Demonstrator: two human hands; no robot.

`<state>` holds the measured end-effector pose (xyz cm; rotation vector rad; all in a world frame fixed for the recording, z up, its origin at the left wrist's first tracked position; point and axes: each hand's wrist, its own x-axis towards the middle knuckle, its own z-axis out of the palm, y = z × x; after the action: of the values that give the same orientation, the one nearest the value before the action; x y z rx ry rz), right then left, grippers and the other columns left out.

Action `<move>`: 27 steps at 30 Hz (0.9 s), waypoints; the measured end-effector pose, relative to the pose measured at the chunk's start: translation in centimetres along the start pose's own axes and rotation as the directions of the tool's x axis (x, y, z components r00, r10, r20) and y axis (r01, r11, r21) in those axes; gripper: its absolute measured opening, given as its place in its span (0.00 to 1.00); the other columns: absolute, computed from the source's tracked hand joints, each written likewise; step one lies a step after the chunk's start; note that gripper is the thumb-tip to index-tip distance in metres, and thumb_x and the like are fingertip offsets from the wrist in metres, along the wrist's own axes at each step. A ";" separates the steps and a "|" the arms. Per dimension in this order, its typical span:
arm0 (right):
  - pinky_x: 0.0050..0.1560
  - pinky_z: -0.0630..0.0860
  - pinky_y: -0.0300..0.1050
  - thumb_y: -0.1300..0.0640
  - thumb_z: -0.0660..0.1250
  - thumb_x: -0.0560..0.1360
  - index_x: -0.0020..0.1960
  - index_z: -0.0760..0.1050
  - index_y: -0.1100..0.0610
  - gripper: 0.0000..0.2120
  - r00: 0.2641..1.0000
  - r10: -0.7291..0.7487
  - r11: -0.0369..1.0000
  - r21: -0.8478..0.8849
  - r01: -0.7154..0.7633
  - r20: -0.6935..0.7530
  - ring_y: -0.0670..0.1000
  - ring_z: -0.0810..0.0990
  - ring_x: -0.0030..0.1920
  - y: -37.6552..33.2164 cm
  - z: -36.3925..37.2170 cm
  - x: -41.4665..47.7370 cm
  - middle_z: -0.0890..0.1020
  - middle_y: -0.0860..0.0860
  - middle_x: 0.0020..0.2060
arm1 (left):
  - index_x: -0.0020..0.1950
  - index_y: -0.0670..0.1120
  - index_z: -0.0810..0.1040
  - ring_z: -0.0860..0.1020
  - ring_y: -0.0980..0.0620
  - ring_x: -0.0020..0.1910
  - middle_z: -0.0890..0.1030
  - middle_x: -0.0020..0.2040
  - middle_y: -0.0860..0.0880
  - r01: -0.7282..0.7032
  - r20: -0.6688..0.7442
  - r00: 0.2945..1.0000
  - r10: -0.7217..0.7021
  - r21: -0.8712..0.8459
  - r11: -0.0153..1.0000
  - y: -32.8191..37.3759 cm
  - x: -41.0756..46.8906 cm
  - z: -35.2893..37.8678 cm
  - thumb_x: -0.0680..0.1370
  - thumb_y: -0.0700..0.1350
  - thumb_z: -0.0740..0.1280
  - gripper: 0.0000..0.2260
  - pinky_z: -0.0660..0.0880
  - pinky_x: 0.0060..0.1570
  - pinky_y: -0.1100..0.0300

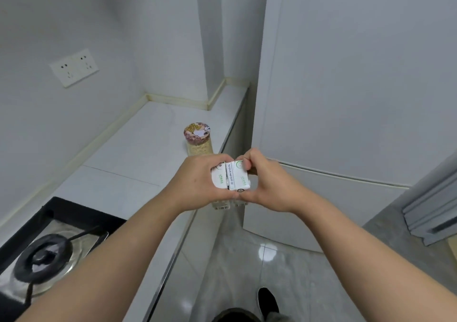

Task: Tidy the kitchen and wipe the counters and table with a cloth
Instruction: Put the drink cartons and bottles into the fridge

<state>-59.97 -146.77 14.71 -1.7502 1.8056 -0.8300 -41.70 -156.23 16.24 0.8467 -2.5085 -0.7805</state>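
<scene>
**Both hands grip a white pack at the counter's edge**

Head camera: The person's two forearms reach forward and meet in the middle of the picture. The left hand (195,181) and the right hand (267,183) together hold a small white pack (230,177) with green print and a line of dark lettering across its top. The left hand's fingers are curled round the pack's left side. The right hand pinches its upper right corner with thumb and fingers while the heel of the hand closes in at the lower right. Below the hands a paler part of the pack shows, with barcodes on it. The pack is lifted, not resting on anything, and sits over the front edge of the white counter (128,153), near its right end.

Just behind the hands a jar (199,140) stands upright on the counter, with a patterned lid and pale contents; it is apart from the pack. At the lower left a black gas stove (49,247) is set into the counter, with one burner and its pan support in sight. A double wall socket (74,67) is mounted on the wall above the counter. To the right a white refrigerator (346,99) stands beside the counter's end. Below lies a glossy tiled floor (247,260), where a dark shoe (268,300) is visible.
</scene>
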 end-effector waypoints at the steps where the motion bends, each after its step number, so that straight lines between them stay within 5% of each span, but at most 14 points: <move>1: 0.47 0.78 0.60 0.43 0.77 0.65 0.48 0.60 0.43 0.26 1.000 -0.023 1.000 -0.007 0.023 0.016 0.55 0.81 0.50 1.0 -0.6 1.4 0.80 0.48 0.50 | 0.56 0.58 0.80 0.77 0.59 0.44 0.81 0.43 0.59 0.015 -0.017 1.000 -0.015 0.003 1.000 -0.3 1.4 0.3 0.61 0.57 0.82 0.26 0.74 0.41 0.58; 8: 0.37 0.77 0.53 0.41 0.76 0.66 0.53 0.59 0.44 0.28 0.985 -0.067 0.987 -0.133 0.088 0.157 0.53 0.79 0.41 5.3 -5.5 11.2 0.80 0.48 0.46 | 0.54 0.58 0.80 0.77 0.61 0.41 0.80 0.41 0.59 0.138 -0.067 0.989 -0.134 0.053 0.989 -1.7 10.4 0.8 0.63 0.59 0.81 0.23 0.73 0.36 0.58; 11: 0.47 0.78 0.53 0.40 0.75 0.67 0.70 0.55 0.44 0.40 0.967 -0.127 0.924 -0.329 0.197 0.223 0.56 0.79 0.52 6.9 -6.9 15.8 0.79 0.50 0.59 | 0.54 0.57 0.79 0.77 0.60 0.41 0.80 0.42 0.58 0.216 -0.169 0.965 -0.199 0.089 0.972 -3.0 13.4 1.2 0.62 0.60 0.81 0.23 0.73 0.34 0.59; 13: 0.60 0.74 0.57 0.48 0.72 0.71 0.78 0.47 0.49 0.45 0.954 -0.134 0.766 -0.584 0.271 0.267 0.60 0.75 0.62 7.5 -7.5 18.6 0.75 0.54 0.64 | 0.53 0.56 0.79 0.76 0.59 0.42 0.80 0.43 0.57 0.281 -0.226 0.941 -0.253 0.103 0.954 -4.1 14.7 1.5 0.61 0.59 0.80 0.24 0.74 0.38 0.59; 14: 0.68 0.68 0.59 0.54 0.68 0.73 0.79 0.47 0.54 0.43 0.954 -0.122 0.606 -0.740 0.290 0.275 0.62 0.71 0.67 7.7 -7.7 19.8 0.75 0.57 0.65 | 0.53 0.56 0.79 0.76 0.59 0.43 0.80 0.43 0.57 0.313 -0.240 0.929 -0.280 0.108 0.944 -4.4 15.2 1.6 0.61 0.59 0.80 0.24 0.75 0.40 0.58; 16: 0.76 0.53 0.63 0.59 0.63 0.74 0.76 0.57 0.62 0.32 0.966 -0.077 0.304 -0.917 0.258 0.247 0.64 0.64 0.74 7.3 -8.3 21.7 0.76 0.60 0.64 | 0.55 0.55 0.80 0.76 0.58 0.44 0.80 0.44 0.57 0.353 -0.251 0.915 -0.317 0.113 0.929 -4.8 15.9 1.7 0.61 0.57 0.80 0.24 0.76 0.42 0.58; 19: 0.77 0.45 0.62 0.57 0.61 0.76 0.64 0.75 0.57 0.17 0.966 0.029 0.042 -0.966 0.255 0.256 0.63 0.68 0.71 7.2 -9.0 23.4 0.81 0.55 0.58 | 0.55 0.54 0.80 0.77 0.57 0.43 0.80 0.45 0.55 0.377 -0.257 0.905 -0.339 0.115 0.919 -4.9 16.5 1.9 0.61 0.57 0.81 0.25 0.75 0.43 0.59; 23: 0.65 0.57 0.51 0.53 0.61 0.76 0.53 0.79 0.47 0.10 0.963 0.111 -0.085 -0.963 0.255 0.246 0.51 0.73 0.57 8.4 -8.6 24.5 0.81 0.44 0.49 | 0.54 0.54 0.80 0.76 0.58 0.42 0.80 0.43 0.56 0.391 -0.253 0.900 -0.354 0.113 0.913 -4.7 16.7 2.1 0.61 0.57 0.81 0.24 0.71 0.39 0.64; 27: 0.60 0.56 0.51 0.53 0.61 0.74 0.52 0.78 0.47 0.11 0.972 0.155 -0.062 -0.980 0.188 0.177 0.51 0.72 0.56 9.1 -7.0 25.3 0.80 0.43 0.49 | 0.56 0.54 0.80 0.77 0.57 0.44 0.80 0.45 0.56 0.398 -0.255 0.896 -0.363 0.101 0.912 -4.2 16.2 1.7 0.62 0.57 0.81 0.25 0.75 0.43 0.58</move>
<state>-72.78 -171.37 14.75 -2.4201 2.3342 1.2921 -52.80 -168.79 15.15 1.4278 -2.2413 -0.5683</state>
